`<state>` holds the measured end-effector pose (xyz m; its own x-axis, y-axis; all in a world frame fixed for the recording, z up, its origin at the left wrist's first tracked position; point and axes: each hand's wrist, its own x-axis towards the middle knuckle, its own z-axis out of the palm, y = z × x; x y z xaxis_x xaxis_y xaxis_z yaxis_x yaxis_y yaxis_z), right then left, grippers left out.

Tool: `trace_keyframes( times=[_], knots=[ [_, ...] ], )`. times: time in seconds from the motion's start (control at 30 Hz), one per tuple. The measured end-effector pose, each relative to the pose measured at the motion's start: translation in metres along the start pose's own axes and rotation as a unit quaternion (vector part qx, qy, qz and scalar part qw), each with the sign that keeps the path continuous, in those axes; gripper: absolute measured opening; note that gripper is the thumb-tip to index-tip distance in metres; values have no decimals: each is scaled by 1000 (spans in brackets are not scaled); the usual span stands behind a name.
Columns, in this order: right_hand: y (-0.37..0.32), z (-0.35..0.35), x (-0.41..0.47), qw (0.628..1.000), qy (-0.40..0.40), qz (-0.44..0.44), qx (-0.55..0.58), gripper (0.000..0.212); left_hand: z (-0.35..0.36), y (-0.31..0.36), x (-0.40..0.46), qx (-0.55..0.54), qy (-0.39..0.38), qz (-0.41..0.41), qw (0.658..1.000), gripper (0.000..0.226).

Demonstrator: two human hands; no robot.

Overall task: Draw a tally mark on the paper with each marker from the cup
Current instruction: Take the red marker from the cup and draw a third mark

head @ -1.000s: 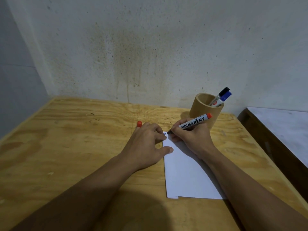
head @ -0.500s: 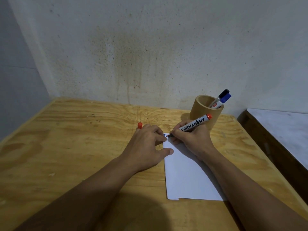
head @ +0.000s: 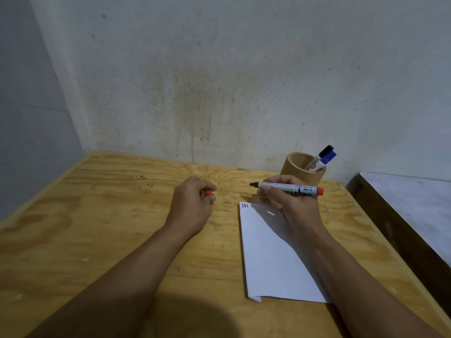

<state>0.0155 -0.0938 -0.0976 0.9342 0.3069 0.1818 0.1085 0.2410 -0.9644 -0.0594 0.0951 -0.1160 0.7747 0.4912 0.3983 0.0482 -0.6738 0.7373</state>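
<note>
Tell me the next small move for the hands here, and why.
Probably bring the red cap in the left hand onto the bare tip of the red marker held by the right hand. Three tally marks already sit on the paper, the last one red, so this marker looks done.

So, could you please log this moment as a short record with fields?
left hand: closed around red cap, off the paper
right hand: holds red marker, uncapped, level above the sheet
paper: three tally marks at top left corner
cup: upright, black marker and blue marker inside
</note>
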Motion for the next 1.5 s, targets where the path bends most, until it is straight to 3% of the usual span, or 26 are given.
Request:
trace_keyframes(
  times=[0.1,0.17,0.23,0.37,0.57,0.83,1.03,1.2,1.33,1.43,1.5],
  knots=[
    [-17,3,-2,998,-24,19,61,8,-5,5,2,-186,-13,-107,977,12],
    [-26,8,-5,999,-37,7,35,5,-12,10,4,-358,-49,-186,914,12],
    [-31,15,-10,999,-35,-10,-24,6,-18,13,3,-432,-83,-211,873,13],
    [-30,25,-16,995,-29,-29,-87,10,-21,17,-2,-480,-125,-219,840,12],
    [-27,35,-18,992,-37,-28,-115,3,-19,16,-6,-455,-159,-195,854,13],
    [-29,33,-17,985,-55,-40,-156,17,-25,17,-8,-493,-158,-206,831,12],
    [-40,36,-21,982,-48,-39,-177,19,-26,30,-10,-479,-103,-197,849,10],
    [-52,35,-25,982,-59,-32,-177,11,-23,71,-15,-446,-89,-164,875,25],
    [-76,15,-16,988,-16,-10,-156,16,-12,93,-16,-293,-26,-111,949,14],
    [-102,-18,5,954,40,-16,-295,15,-4,94,-12,-238,-15,-94,967,11],
    [-120,-37,17,905,45,-24,-422,12,2,94,-7,-203,-28,-69,976,8]
  ],
)
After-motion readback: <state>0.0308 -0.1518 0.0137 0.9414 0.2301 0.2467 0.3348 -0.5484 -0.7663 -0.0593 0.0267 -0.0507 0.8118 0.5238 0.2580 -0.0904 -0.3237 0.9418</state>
